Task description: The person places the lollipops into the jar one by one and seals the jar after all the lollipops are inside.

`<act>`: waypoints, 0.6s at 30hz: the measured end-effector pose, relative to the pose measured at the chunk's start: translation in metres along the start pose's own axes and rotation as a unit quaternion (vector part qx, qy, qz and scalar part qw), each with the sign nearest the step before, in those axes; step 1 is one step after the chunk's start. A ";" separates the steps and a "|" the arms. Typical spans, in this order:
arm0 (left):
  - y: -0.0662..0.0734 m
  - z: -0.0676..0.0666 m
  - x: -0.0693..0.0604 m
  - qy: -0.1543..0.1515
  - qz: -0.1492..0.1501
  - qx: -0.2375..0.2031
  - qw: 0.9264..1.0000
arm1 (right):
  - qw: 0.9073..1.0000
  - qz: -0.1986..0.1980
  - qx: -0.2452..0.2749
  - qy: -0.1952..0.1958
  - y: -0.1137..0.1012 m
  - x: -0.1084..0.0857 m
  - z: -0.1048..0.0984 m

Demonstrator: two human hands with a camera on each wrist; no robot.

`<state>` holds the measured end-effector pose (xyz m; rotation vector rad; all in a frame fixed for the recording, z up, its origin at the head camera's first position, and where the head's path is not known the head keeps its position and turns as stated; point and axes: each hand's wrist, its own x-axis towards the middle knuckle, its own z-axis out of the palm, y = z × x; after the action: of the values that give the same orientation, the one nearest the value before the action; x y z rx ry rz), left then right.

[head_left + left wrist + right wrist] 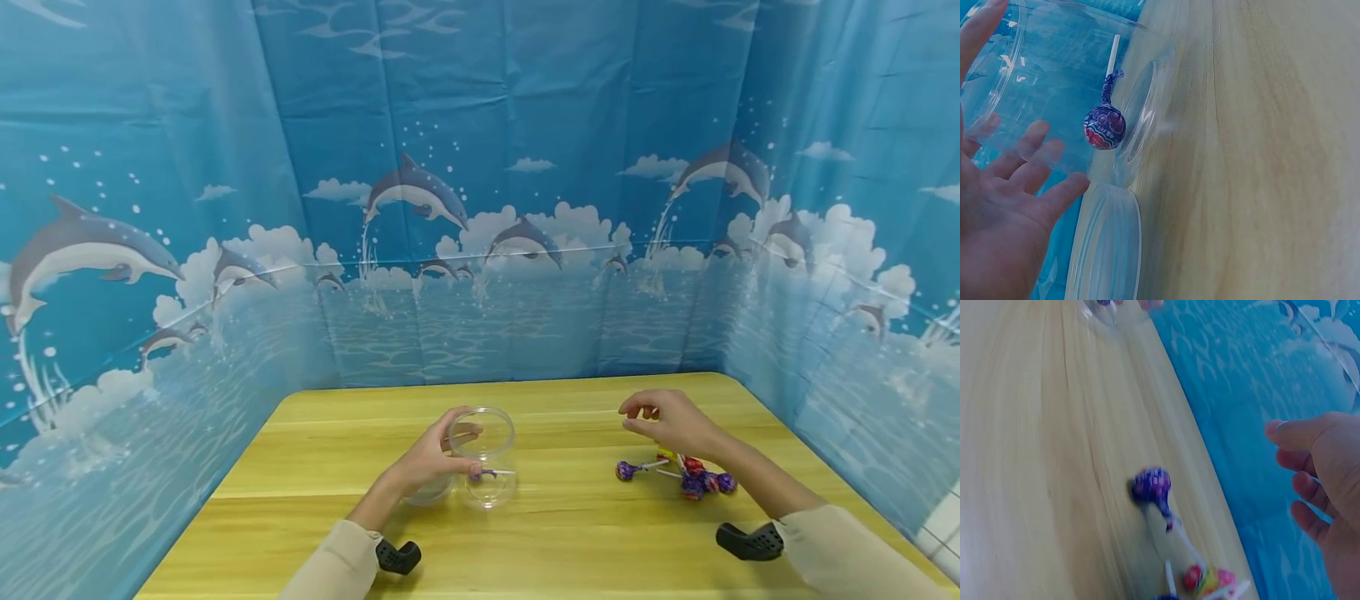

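Beige sleeves are lying nearest the camera, at 5 and 7 o'clock over the wood-grained counter. The right hand is hovering with its fingers loosely bent, holding nothing. A purple lollipop is lying at about 6 o'clock from those fingertips, its stick pointing toward 3 o'clock, where a bunch of lollipops is spreading. The right hand is being much the nearer to all of these. Between 8 and 9 o'clock from it, a clear jar is standing upright, the left hand grasping its side; one lollipop is lying inside. A translucent lid is resting just beside the jar's base, at 9 o'clock.
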<state>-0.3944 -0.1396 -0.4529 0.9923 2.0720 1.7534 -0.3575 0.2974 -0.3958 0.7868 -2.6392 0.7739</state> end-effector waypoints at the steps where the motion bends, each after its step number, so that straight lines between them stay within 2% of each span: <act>1: 0.000 0.000 0.000 0.000 0.000 -0.003 1.000 | 1.000 0.005 -0.002 0.001 0.002 -0.003 -0.002; 7: 0.001 0.001 0.002 -0.002 0.000 -0.012 1.000 | 0.999 0.037 -0.012 0.007 0.014 -0.022 -0.015; 14: 0.000 0.001 0.002 -0.003 -0.001 -0.009 1.000 | 0.998 0.034 -0.039 0.024 0.035 -0.046 -0.024; 18: 0.001 0.003 0.000 0.001 -0.002 -0.009 1.000 | 0.998 0.039 -0.046 0.011 0.048 -0.062 -0.024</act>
<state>-0.3926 -0.1372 -0.4529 0.9827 2.0547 1.7681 -0.3324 0.3711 -0.4208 0.6515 -2.6787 0.6711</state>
